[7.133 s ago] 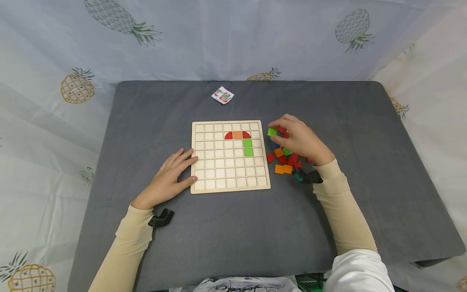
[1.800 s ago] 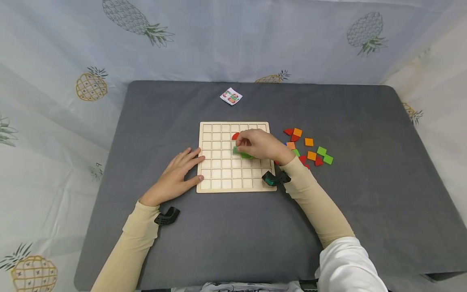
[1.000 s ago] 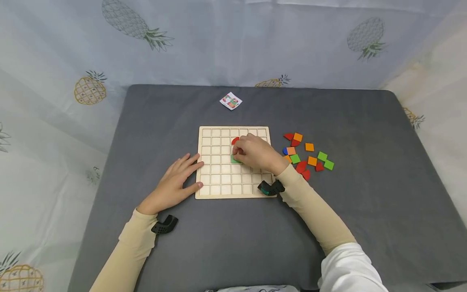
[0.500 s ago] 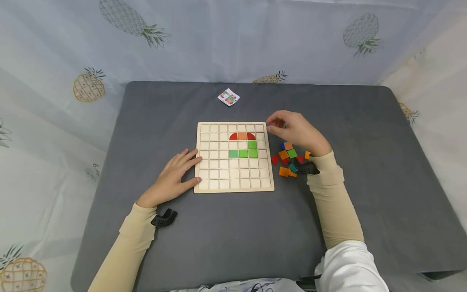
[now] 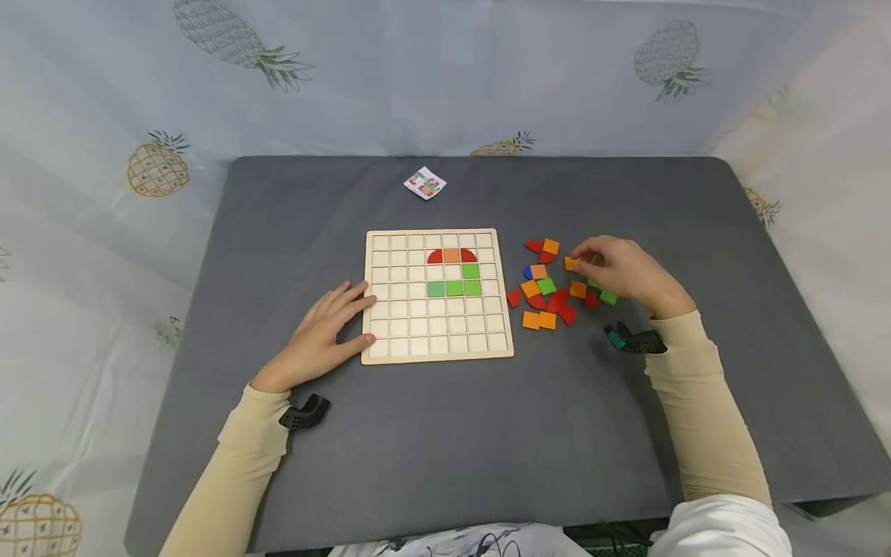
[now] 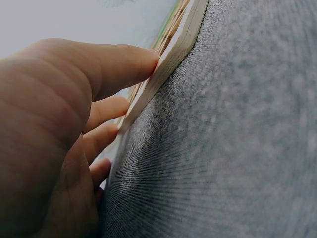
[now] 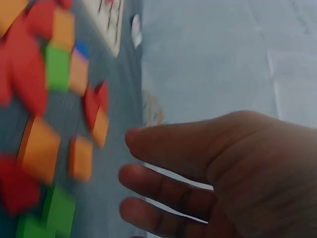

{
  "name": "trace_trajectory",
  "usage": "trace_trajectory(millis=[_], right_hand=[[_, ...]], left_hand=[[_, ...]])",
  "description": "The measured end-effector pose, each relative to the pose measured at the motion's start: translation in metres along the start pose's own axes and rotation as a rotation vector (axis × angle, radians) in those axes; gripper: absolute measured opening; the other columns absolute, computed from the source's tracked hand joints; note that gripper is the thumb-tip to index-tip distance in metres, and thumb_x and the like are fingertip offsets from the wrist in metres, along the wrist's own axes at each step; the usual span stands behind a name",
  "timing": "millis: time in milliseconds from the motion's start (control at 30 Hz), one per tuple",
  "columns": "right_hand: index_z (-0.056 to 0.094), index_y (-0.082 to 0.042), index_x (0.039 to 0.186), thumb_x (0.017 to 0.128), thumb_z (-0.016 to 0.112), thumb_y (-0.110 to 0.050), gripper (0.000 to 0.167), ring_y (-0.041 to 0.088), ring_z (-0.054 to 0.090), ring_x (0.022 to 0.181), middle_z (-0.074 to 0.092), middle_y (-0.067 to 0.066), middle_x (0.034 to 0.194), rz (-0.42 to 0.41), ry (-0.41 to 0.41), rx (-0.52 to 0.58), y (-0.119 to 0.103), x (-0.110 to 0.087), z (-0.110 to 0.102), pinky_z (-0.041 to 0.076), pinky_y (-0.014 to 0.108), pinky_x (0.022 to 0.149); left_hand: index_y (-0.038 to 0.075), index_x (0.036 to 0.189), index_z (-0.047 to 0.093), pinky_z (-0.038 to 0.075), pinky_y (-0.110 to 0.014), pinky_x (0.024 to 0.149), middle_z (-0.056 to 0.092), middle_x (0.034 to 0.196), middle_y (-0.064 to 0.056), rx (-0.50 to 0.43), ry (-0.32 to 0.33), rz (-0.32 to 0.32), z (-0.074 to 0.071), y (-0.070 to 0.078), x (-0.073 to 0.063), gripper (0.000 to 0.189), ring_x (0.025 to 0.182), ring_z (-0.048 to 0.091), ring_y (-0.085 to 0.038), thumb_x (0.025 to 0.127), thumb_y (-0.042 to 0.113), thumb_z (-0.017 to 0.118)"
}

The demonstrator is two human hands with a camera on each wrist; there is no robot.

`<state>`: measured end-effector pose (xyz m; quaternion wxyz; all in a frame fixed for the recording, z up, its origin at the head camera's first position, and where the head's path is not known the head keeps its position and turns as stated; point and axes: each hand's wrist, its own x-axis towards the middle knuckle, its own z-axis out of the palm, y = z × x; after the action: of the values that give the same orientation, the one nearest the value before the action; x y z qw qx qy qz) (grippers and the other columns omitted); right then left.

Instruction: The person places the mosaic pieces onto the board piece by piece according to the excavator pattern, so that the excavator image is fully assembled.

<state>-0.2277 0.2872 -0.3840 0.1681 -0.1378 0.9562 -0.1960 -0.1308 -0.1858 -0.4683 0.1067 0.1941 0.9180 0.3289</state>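
Note:
My left hand lies at the left edge of a wooden grid board, its spread fingertips touching the rim. In the left wrist view the thumb rests against the board's edge. Two red quarter-round tiles and an orange square tile form a row on the board. Below them sit several green square tiles, the leftmost darker. My right hand hovers over the loose tiles, fingertips close to an orange square. The right wrist view shows thumb and fingers apart, nothing between them.
Loose red, orange, green and blue tiles lie scattered right of the board. A small patterned card lies behind it. Grey cloth covers the table, and a pineapple-print curtain hangs behind.
Two more green tiles lie on the board than 7.1 seconds ago. My right hand has left the board and moved right over the loose tiles. The left hand has stayed at the board.

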Motion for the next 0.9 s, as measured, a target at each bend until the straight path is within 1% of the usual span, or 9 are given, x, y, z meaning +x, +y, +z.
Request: trace_trajectory(millis=[100,167,267,367,500,600,667,767,900], right_hand=[[0.063,0.002,0.13,0.103,0.058,-0.021,0.036,0.034,0.062,0.099,0.063,0.025,0.124,0.049,0.008,-0.045,0.018,-0.002,0.0,0.056,0.05,0.077],[0.061,0.004,0.132,0.103,0.057,-0.021,0.039,0.038,0.062,0.103,0.06,0.028,0.129,0.067,-0.013,-0.063,0.027,-0.003,0.001,0.056,0.054,0.08],[0.06,0.005,0.134,0.103,0.058,-0.024,0.043,0.041,0.06,0.108,0.056,0.029,0.131,0.085,-0.061,-0.085,0.032,-0.003,0.005,0.054,0.057,0.086],[0.062,0.004,0.132,0.102,0.061,-0.026,0.043,0.04,0.06,0.107,0.056,0.028,0.127,0.108,-0.073,-0.115,0.033,-0.005,0.009,0.053,0.057,0.085],[0.064,0.002,0.127,0.1,0.063,-0.025,0.039,0.036,0.061,0.102,0.059,0.026,0.122,0.134,-0.036,-0.126,0.034,-0.005,0.013,0.054,0.055,0.08],[0.062,0.001,0.123,0.1,0.063,-0.024,0.034,0.034,0.062,0.094,0.063,0.025,0.118,0.145,-0.004,-0.085,0.035,-0.003,0.015,0.053,0.051,0.074],[0.061,-0.001,0.118,0.1,0.064,-0.024,0.029,0.031,0.061,0.088,0.066,0.023,0.113,0.151,0.029,-0.045,0.035,-0.002,0.014,0.052,0.047,0.07],[0.061,-0.003,0.112,0.1,0.064,-0.024,0.024,0.029,0.06,0.082,0.067,0.021,0.106,0.132,0.092,0.021,0.031,0.0,0.012,0.049,0.039,0.066],[0.062,-0.004,0.11,0.101,0.064,-0.027,0.025,0.028,0.057,0.082,0.066,0.018,0.101,0.08,0.148,0.081,0.018,0.005,0.002,0.047,0.034,0.067]], left_hand=[[0.018,0.156,0.041,0.007,-0.065,0.124,0.021,0.171,-0.005,0.0,0.006,0.0,-0.001,-0.001,0.0,0.066,0.159,0.009,-0.034,0.099,0.036,0.067],[0.017,0.156,0.041,0.007,-0.065,0.124,0.021,0.171,-0.005,0.0,0.009,0.002,-0.002,-0.001,-0.001,0.065,0.159,0.009,-0.034,0.099,0.035,0.067],[0.017,0.156,0.042,0.007,-0.065,0.124,0.022,0.17,-0.005,-0.005,0.015,0.002,-0.003,0.0,-0.001,0.065,0.159,0.01,-0.034,0.099,0.035,0.066],[0.017,0.156,0.042,0.008,-0.065,0.124,0.022,0.17,-0.006,-0.001,0.012,0.009,-0.002,0.0,-0.001,0.064,0.159,0.01,-0.035,0.099,0.036,0.066],[0.017,0.156,0.041,0.008,-0.065,0.124,0.023,0.17,-0.006,0.004,0.014,0.013,-0.002,0.0,0.0,0.065,0.159,0.011,-0.035,0.099,0.036,0.066],[0.017,0.156,0.042,0.008,-0.065,0.124,0.022,0.17,-0.006,0.004,0.016,0.008,-0.002,0.0,0.0,0.065,0.159,0.01,-0.034,0.099,0.036,0.067],[0.017,0.156,0.041,0.008,-0.065,0.124,0.022,0.17,-0.005,0.002,0.013,0.007,-0.002,0.001,0.0,0.065,0.159,0.01,-0.034,0.099,0.036,0.066],[0.018,0.156,0.041,0.007,-0.065,0.124,0.021,0.17,-0.005,-0.005,0.006,0.002,-0.001,0.001,0.0,0.065,0.159,0.009,-0.034,0.099,0.036,0.066],[0.017,0.155,0.042,0.007,-0.064,0.124,0.022,0.17,-0.005,-0.009,0.01,0.002,0.001,0.0,0.0,0.065,0.159,0.009,-0.033,0.098,0.034,0.067]])
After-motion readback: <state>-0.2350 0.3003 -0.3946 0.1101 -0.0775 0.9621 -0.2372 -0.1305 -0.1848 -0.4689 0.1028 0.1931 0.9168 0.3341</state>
